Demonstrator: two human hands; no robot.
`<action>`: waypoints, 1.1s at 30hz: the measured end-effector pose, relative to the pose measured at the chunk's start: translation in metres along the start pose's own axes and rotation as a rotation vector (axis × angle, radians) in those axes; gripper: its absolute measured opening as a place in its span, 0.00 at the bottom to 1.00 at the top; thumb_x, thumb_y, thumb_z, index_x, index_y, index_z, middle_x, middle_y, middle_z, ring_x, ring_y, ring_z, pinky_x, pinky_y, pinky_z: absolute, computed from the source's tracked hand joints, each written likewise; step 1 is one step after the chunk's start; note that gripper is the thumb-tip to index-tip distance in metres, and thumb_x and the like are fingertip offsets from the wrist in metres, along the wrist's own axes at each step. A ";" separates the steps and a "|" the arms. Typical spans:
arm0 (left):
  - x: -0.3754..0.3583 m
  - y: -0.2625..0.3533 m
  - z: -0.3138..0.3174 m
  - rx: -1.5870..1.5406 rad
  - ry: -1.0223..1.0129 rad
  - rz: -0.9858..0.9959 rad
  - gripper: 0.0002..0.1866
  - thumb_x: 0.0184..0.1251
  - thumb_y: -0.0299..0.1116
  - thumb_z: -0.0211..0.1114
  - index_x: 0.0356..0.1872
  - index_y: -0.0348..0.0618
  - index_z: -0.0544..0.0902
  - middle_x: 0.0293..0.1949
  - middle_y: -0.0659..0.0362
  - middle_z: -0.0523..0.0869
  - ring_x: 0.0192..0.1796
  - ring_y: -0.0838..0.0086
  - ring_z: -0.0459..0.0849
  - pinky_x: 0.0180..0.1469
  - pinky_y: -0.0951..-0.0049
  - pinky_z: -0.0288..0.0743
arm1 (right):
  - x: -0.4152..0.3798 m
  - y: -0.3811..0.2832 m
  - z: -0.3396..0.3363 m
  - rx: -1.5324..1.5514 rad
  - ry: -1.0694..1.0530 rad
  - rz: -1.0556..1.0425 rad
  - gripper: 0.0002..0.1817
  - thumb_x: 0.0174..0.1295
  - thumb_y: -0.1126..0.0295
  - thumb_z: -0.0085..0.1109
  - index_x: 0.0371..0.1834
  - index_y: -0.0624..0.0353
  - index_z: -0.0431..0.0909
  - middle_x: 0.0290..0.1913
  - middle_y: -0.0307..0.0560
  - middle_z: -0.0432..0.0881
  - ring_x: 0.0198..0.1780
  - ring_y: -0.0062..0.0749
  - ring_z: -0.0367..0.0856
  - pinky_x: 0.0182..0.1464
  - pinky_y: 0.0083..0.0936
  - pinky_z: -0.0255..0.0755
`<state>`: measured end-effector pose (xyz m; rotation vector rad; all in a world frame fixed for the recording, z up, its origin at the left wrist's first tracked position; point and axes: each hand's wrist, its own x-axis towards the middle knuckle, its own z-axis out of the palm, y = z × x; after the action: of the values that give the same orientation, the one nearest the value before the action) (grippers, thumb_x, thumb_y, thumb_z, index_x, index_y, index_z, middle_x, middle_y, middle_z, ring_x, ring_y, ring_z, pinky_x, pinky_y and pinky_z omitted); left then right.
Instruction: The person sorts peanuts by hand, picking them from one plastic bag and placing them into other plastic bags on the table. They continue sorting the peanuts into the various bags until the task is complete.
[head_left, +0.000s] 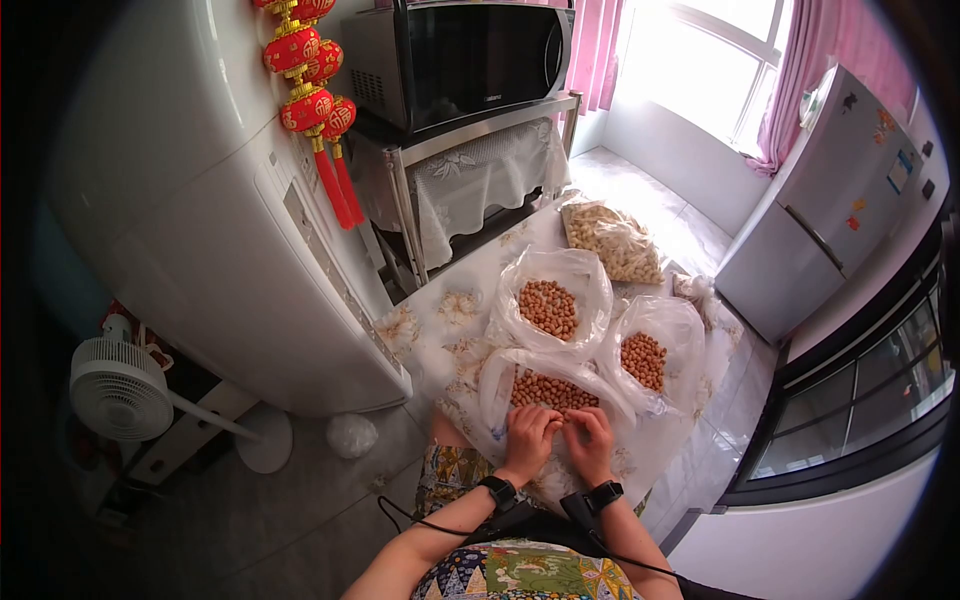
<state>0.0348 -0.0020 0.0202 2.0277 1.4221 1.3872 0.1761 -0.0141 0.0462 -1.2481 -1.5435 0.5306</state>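
My left hand (527,440) and my right hand (590,441) rest side by side at the near rim of an open plastic bag of shelled peanuts (553,391). The fingers of both hands curl together over the bag's edge, pinching something small that I cannot make out. Two more open bags of reddish peanuts stand beyond, one in the middle (548,308) and one to the right (645,360). A bag of unshelled peanuts (615,243) lies at the far end of the table.
The bags sit on a small table with a floral cloth (440,325). A white appliance (220,220) with red lantern decorations (312,90) stands left, a microwave (470,60) on a rack behind, a fridge (830,210) right, a fan (120,390) on the floor.
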 end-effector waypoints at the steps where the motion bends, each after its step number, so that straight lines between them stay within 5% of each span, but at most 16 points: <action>1: 0.000 0.000 0.000 0.009 0.003 0.003 0.08 0.75 0.39 0.65 0.42 0.47 0.84 0.40 0.59 0.86 0.49 0.60 0.83 0.59 0.57 0.69 | 0.000 0.001 0.000 0.000 0.000 0.000 0.09 0.60 0.83 0.70 0.42 0.63 0.87 0.44 0.50 0.83 0.45 0.39 0.85 0.47 0.30 0.79; 33: 0.003 0.004 -0.004 -0.032 -0.011 -0.024 0.07 0.74 0.36 0.66 0.39 0.45 0.84 0.37 0.56 0.85 0.47 0.57 0.83 0.57 0.55 0.69 | -0.002 0.004 -0.002 -0.012 -0.056 -0.020 0.12 0.56 0.82 0.73 0.43 0.61 0.88 0.44 0.48 0.84 0.40 0.33 0.85 0.43 0.26 0.80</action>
<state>0.0342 -0.0027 0.0266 1.9889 1.4058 1.3787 0.1791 -0.0150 0.0430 -1.2347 -1.6064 0.5479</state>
